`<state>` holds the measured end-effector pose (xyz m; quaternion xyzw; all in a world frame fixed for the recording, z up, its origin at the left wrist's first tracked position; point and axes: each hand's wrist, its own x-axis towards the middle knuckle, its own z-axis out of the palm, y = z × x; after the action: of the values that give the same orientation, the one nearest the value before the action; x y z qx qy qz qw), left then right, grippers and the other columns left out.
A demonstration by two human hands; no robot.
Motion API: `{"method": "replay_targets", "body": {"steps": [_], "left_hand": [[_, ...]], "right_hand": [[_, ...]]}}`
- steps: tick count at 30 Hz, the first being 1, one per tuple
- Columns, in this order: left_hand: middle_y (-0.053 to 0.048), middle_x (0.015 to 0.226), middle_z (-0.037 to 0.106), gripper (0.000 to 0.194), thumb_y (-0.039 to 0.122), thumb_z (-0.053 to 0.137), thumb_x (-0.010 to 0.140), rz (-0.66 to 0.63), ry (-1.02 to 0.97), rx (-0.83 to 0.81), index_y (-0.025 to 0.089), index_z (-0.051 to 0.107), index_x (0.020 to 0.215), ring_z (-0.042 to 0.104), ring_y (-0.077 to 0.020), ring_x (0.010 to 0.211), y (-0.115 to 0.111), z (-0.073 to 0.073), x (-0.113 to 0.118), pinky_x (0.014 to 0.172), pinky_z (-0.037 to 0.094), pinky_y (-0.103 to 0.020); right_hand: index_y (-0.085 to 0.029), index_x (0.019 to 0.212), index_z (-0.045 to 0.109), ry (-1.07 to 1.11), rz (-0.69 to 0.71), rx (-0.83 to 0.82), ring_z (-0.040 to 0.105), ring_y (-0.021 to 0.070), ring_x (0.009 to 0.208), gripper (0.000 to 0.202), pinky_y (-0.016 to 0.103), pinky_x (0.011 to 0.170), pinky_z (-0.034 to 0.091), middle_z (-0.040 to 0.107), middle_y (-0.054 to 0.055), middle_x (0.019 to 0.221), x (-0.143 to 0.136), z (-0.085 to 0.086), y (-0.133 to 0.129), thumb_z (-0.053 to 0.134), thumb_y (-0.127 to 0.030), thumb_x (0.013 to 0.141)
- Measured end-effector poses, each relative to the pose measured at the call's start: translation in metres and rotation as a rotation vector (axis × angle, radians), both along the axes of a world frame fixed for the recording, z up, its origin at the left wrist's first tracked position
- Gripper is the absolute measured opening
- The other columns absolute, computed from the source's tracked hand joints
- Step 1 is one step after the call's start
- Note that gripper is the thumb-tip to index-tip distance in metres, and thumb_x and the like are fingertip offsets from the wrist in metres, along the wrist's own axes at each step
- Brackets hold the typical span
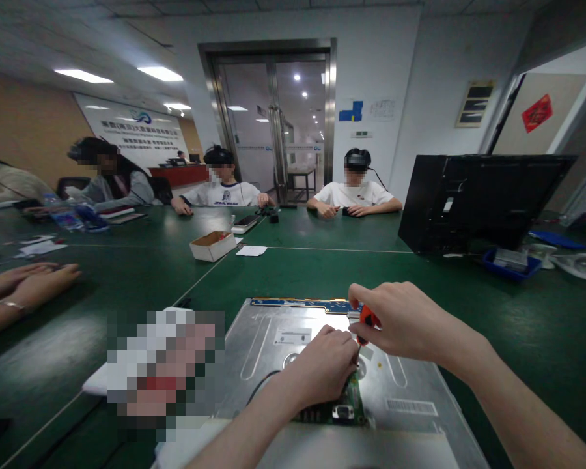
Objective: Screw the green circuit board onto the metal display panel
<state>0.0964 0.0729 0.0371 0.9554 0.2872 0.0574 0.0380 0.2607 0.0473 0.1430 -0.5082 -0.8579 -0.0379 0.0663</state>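
A silver metal display panel (410, 391) lies flat on the green table in front of me. My right hand (395, 319) grips the red and black handle of a screwdriver (368, 320), its shaft pointing down at the panel. Close beside the shaft, my left hand (325, 361) rests with curled fingers over a green circuit board (342, 412); what its fingertips hold, if anything, is hidden. Along the panel's far edge runs a blue circuit strip (293, 304). A barcode label (412, 407) is on the panel's right part.
A small open cardboard box (213, 246) and a white paper (251, 251) lie ahead. At right stand a black monitor (478, 202) and a blue tray (510, 264). Another person's hands (43, 280) are at left, near a blurred-out packet (161, 365). Several people sit across the table.
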Motion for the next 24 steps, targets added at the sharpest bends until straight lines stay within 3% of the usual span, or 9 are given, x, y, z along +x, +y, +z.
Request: {"method": "replay_targets", "body": {"steps": [24], "left_hand": [[-0.008,0.096,0.063,0.008,0.015,0.057,0.081,-0.033,-0.024,-0.072,0.018,0.053,0.088,0.059,-0.0254,0.091,0.002,0.0024,-0.0047,0.085,0.044,-0.038]], "right_hand": [[-0.023,0.089,0.059,-0.015,-0.035,0.004,0.062,0.0188,0.061,0.014,0.026,0.049,0.022,0.068,0.001,0.072,0.003,0.0072,-0.0015,0.063,-0.036,0.088]]}}
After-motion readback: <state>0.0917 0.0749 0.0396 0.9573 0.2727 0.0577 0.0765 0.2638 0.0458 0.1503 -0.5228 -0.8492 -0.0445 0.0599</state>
